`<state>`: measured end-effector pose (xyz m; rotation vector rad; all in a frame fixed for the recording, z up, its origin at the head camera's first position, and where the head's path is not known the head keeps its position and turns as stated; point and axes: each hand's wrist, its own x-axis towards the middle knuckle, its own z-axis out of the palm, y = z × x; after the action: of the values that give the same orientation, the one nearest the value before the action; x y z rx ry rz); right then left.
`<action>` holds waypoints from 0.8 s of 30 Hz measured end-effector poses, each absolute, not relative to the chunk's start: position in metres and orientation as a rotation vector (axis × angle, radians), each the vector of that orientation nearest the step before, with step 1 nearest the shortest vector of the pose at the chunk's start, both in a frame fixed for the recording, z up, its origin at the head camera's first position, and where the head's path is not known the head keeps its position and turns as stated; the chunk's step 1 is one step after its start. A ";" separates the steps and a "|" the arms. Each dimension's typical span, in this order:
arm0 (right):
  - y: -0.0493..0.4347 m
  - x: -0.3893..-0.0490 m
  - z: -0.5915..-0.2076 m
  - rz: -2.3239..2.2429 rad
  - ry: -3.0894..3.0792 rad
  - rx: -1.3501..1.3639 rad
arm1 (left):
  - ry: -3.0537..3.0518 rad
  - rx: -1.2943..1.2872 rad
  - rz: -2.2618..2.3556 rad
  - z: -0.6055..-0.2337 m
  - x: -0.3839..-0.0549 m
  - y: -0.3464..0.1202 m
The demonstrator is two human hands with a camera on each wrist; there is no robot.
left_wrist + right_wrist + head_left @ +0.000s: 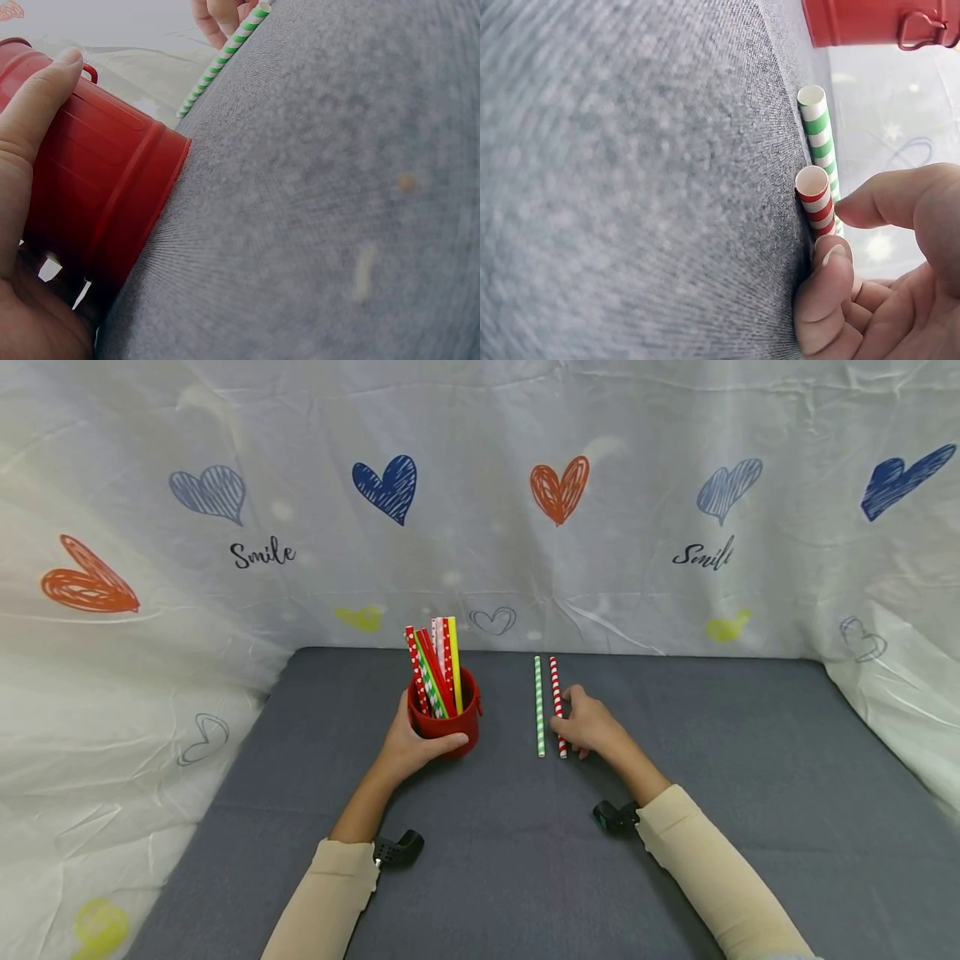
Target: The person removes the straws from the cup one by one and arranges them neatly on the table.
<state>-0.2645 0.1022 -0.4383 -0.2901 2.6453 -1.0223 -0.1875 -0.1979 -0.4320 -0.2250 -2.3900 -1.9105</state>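
Note:
My left hand (412, 743) holds a small red bucket (112, 165), the thumb along its near side and the other fingers mostly hidden behind it. The bucket stands upright on the grey cloth, with several paper straws (437, 672) in it, red, green, yellow and pink, some dotted or striped. To its right a green-and-white striped straw (539, 710) lies on the cloth. Beside that straw lies a red-and-white striped straw (817, 199), roughly parallel. My right hand (588, 722) pinches the red-and-white straw, with thumb and curled fingers at either side of it in the right wrist view.
A grey cloth (480, 877) covers the table. Behind it and at the sides hangs a pale sheet (465, 410) printed with hearts and the word Smile. Dark wrist cameras (401, 849) are strapped on both forearms, over beige sleeves.

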 end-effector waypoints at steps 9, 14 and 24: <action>0.105 -0.266 -0.435 -0.989 2.599 -0.291 | -2.401 -0.221 -1.900 -0.431 -0.187 -0.198; 0.109 -0.269 -0.434 -0.984 2.577 -0.282 | -2.407 -0.212 -1.896 -0.431 -0.188 -0.197; 0.102 -0.264 -0.420 -1.054 2.594 -0.354 | -2.410 -0.210 -1.901 -0.432 -0.188 -0.198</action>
<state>-0.2636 0.1025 -0.4203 -0.3537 2.5936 -1.0537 -0.1879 -0.1979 -0.4322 -0.2102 -2.4104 -1.9012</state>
